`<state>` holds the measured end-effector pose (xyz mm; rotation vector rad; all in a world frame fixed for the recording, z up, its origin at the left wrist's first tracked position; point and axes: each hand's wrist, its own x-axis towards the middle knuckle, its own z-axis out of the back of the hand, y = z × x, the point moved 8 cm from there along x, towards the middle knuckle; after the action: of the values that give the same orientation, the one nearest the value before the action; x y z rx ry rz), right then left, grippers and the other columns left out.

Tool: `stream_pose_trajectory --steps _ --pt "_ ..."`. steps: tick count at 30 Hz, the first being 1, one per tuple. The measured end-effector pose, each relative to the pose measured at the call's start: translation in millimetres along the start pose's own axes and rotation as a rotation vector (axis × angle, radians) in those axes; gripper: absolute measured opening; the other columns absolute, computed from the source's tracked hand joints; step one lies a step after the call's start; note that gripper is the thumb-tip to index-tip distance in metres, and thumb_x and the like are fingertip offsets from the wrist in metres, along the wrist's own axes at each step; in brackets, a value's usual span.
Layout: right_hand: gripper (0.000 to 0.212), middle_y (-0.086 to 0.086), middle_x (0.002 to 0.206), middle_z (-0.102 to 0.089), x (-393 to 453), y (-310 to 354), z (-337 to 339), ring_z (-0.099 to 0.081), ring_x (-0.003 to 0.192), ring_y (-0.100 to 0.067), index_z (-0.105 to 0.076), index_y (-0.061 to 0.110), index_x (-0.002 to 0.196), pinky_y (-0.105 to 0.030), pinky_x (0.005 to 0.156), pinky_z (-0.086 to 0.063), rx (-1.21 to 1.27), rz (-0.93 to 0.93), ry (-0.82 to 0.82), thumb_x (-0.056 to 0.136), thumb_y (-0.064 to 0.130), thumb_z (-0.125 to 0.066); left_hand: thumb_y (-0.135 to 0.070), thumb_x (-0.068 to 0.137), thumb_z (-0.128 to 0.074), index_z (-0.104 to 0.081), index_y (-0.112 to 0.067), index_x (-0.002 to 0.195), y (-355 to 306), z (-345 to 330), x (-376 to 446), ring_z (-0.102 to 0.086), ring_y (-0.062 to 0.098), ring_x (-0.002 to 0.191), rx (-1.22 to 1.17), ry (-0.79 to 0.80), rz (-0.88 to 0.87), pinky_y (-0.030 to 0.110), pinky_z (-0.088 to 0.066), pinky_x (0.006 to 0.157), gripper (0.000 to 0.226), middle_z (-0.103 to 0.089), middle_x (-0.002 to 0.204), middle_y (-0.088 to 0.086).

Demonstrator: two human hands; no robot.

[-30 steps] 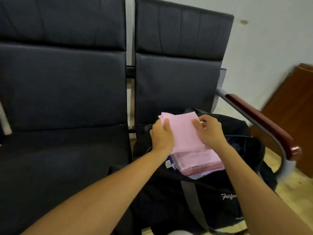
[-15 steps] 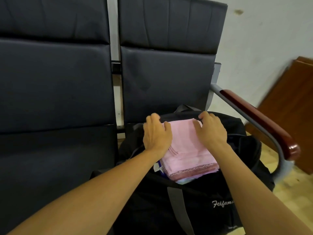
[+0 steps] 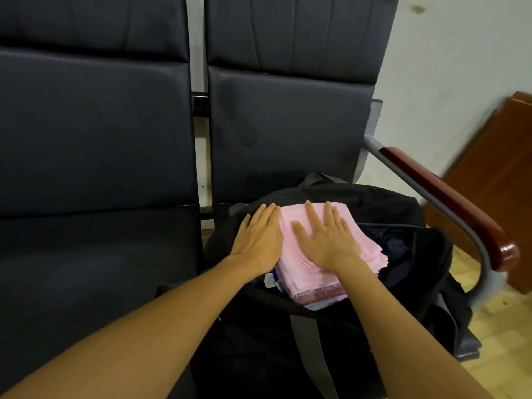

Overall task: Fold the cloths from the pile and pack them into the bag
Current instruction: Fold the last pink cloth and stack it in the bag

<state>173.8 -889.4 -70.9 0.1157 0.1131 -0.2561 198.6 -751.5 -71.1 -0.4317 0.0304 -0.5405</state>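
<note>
Both hands lie flat with straight fingers, gripping nothing. Left hand [image 3: 259,240] rests palm down at the left edge of the pink cloth stack [image 3: 313,272], partly on the cloths and partly over the rim of the black bag [image 3: 403,254]. Right hand [image 3: 325,240] presses palm down on the middle of the top cloth, its fingers spread and pointing toward the far side. The folded pink cloths sit stacked inside the open mouth of the bag, their layered edges showing along the right side and a darker patterned border running along the near edge of a lower cloth. Something pale blue and white peeks out beneath the stack at the near left, too little of it showing to tell what it is. Dark fabric lies inside the bag to the right of the stack. The bag stands on the right-hand dark padded seat [image 3: 288,125], with a grey strap [image 3: 308,341] running down its near side. Another dark seat [image 3: 95,139] adjoins on the left. A grey metal armrest with a reddish-brown wooden top [image 3: 443,197] curves along the right of the bag. Farther right, a brown wooden panel [image 3: 495,174] leans against the white wall [image 3: 446,53], above a pale tiled floor [image 3: 503,341].
</note>
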Motion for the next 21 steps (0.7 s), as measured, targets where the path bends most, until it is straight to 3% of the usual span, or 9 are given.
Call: stream_pose_trajectory --steps 3,6,10,13,16,21 --pt "0.074 -0.009 0.165 0.017 0 1 -1 0.011 0.153 -0.029 0.013 0.037 0.156 -0.043 0.123 0.003 -0.017 0.006 0.001 0.095 0.07 -0.013 -0.022 0.099 -0.044 -0.008 -0.015 0.154 9 5 -4 -0.013 0.018 0.147 -0.012 -0.044 -0.032 0.035 -0.011 0.12 0.066 -0.015 0.16 0.004" --pt "0.075 -0.009 0.166 0.016 2 1 -3 0.011 0.153 -0.028 0.012 0.038 0.156 -0.043 0.122 0.004 -0.014 0.005 0.01 0.094 0.072 -0.013 -0.015 0.081 -0.07 0.003 -0.02 0.154 15 0 -5 -0.009 0.021 0.147 0.164 -0.005 -0.072 0.039 -0.01 0.119 0.103 -0.009 0.16 0.003" --pt "0.075 -0.008 0.166 0.016 1 0 -2 0.011 0.153 -0.027 0.012 0.038 0.156 -0.043 0.122 0.005 -0.016 0.008 0.013 0.094 0.072 -0.013 -0.009 0.077 -0.071 0.013 -0.021 0.153 18 1 0 -0.006 0.023 0.147 0.403 0.001 -0.083 0.042 -0.012 0.118 0.114 -0.004 0.16 0.004" --pt "0.075 -0.007 0.166 0.015 -2 0 -3 0.011 0.153 -0.026 0.012 0.038 0.156 -0.042 0.122 0.005 -0.025 0.021 0.016 0.094 0.073 -0.012 -0.01 0.08 -0.07 0.003 -0.018 0.154 16 9 6 -0.016 0.024 0.144 0.492 -0.041 -0.131 0.041 -0.021 0.116 0.104 -0.014 0.157 0.006" --pt "0.075 -0.007 0.166 0.013 -2 2 -3 0.01 0.154 -0.026 0.01 0.038 0.156 -0.042 0.122 0.005 -0.026 0.029 0.016 0.094 0.072 -0.012 -0.007 0.08 -0.069 -0.023 -0.013 0.149 17 22 12 -0.03 0.024 0.134 0.49 -0.095 -0.154 0.035 -0.032 0.106 0.083 -0.031 0.146 0.006" --pt "0.074 -0.007 0.166 0.012 -4 3 -4 0.009 0.154 -0.025 0.01 0.037 0.157 -0.042 0.123 0.005 -0.031 0.047 0.029 0.095 0.072 -0.011 0.001 0.091 -0.053 -0.06 -0.009 0.125 34 59 21 -0.051 0.022 0.108 0.099 -0.315 0.008 0.034 -0.05 0.086 0.036 -0.053 0.121 0.006"
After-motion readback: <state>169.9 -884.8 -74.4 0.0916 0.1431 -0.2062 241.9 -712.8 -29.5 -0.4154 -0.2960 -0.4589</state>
